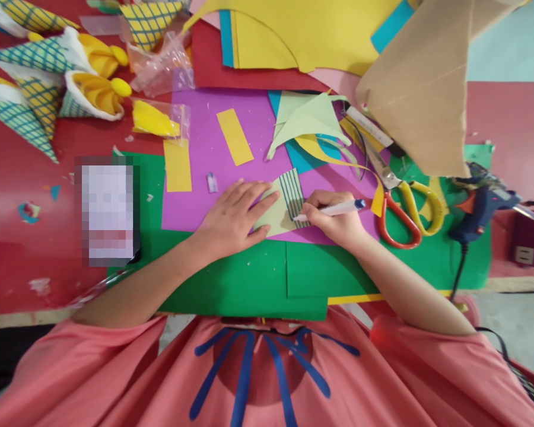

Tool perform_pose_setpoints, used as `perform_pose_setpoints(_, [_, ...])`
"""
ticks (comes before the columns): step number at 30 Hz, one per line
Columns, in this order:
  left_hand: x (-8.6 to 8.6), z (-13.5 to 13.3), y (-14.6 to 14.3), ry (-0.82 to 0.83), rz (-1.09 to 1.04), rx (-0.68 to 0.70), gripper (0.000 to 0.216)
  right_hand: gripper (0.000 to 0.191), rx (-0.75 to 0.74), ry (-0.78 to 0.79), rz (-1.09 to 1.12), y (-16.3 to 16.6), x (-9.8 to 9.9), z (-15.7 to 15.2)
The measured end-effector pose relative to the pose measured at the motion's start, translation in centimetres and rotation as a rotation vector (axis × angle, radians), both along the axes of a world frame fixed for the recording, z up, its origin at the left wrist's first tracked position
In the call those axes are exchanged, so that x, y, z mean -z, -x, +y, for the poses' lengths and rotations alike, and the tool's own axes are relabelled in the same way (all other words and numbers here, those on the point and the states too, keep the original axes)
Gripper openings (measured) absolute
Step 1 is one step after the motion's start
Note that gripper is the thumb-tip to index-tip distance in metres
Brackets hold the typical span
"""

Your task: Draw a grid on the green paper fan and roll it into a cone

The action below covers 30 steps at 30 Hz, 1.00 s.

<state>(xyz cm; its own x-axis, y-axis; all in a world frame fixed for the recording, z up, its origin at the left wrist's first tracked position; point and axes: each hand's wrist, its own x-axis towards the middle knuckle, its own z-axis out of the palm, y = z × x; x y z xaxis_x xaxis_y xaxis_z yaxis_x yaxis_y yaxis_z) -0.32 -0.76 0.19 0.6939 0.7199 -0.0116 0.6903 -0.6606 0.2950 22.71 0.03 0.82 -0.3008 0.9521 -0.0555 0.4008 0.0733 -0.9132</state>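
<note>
A pale green piece of paper (273,218) lies on the purple sheet (196,213), its right part covered with dark blue lines. My left hand (235,216) rests flat on its left side, fingers spread. In my right hand (336,219) is a white marker with a blue end (345,207), gripped between thumb and fingers. The marker's tip touches the lined part near the lower edge. Beyond my left hand are a yellow paper strip (235,136) and another yellow strip (178,166).
Scissors with red and yellow handles (400,207) and a blue glue gun (478,210) lie to the right. Patterned paper cones (40,59) fill the far left. A phone (107,213) lies left. Brown cardboard (427,89) and yellow sheets (293,35) are at the back.
</note>
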Motion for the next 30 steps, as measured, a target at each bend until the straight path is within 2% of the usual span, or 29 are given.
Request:
perform_pose_setpoints(18, [0.2, 0.0, 0.0, -0.010, -0.029, -0.002, 0.057, 0.031, -0.108, 0.018, 0.038, -0.2, -0.6, 0.1])
perform_pose_setpoints(20, [0.2, 0.0, -0.1, -0.014, -0.029, 0.000, 0.057, 0.029, -0.079, 0.057, 0.079, -0.3, -0.4, 0.1])
perform_pose_setpoints(25, [0.1, 0.1, -0.1, -0.037, -0.056, 0.006, 0.053, 0.026, 0.104, 0.173, 0.271, -0.6, 0.2, 0.5])
perform_pose_setpoints(30, [0.1, 0.2, 0.1, -0.097, -0.122, 0.009, 0.042, 0.027, 0.137, 0.161, 0.301, 0.1, 0.4, 1.5])
